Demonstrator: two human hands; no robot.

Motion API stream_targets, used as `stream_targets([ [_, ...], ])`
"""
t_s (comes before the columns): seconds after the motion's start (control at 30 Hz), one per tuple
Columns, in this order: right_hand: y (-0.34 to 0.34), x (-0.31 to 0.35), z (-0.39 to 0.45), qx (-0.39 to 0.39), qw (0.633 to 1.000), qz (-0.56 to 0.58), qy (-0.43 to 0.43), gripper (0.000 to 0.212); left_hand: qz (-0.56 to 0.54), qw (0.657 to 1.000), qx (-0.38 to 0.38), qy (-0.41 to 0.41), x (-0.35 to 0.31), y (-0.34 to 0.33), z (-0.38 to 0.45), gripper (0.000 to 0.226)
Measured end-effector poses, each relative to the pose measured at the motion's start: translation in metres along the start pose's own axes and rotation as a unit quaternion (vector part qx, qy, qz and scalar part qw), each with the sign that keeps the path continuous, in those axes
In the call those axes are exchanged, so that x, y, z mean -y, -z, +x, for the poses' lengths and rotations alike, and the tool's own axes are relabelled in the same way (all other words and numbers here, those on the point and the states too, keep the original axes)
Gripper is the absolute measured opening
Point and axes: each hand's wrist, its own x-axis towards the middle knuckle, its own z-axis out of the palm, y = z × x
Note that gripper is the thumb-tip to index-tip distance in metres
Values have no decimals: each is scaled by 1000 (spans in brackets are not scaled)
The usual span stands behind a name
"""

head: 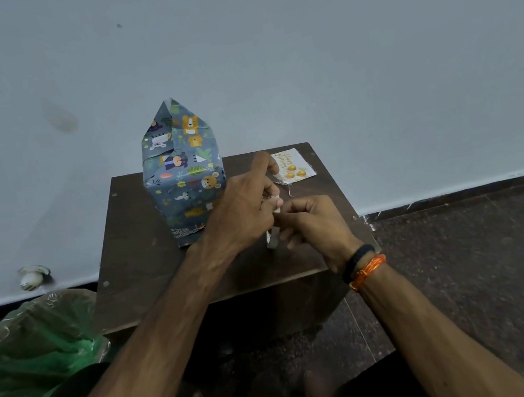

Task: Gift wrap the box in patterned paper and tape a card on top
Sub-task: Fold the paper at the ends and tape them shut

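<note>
The fingers of both hands meet over a roll of tape: the left hand pinches a pulled strip near its end while the right hand curls round the roll just above the tabletop. Just beside the left hand, the box stands upright on the tabletop, wrapped in animal-patterned paper whose top flaps rise to an unsealed peak. The card lies flat near the far right corner.

tape roll mostly hidden behind hands, card writing illegible — too small
</note>
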Motion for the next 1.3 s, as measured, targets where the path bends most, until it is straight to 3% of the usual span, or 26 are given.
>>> stream_targets([
  [0.37, -3, 8, 0, -19, 999, 32, -34, 13, -6, 996, -85, 5, -6, -2, -1, 37],
  [0.63, 2, 11, -4, 22, 985, 142, -94, 5, -22, 992, -113, 48, -1, -8, 0, 36],
  [0.87, 5, 12, -5, -5, 969, 198, -145, 38, -44, 986, -139, 81, -1, -12, -3, 38],
  [1.07, 4, 11, -5, 11, 972, 208, -113, 19, -67, 973, -175, 132, -4, -16, -4, 39],
  [1.3, 3, 12, -5, 17, 957, 253, -142, 24, -58, 977, -136, 157, -3, -20, -6, 44],
])
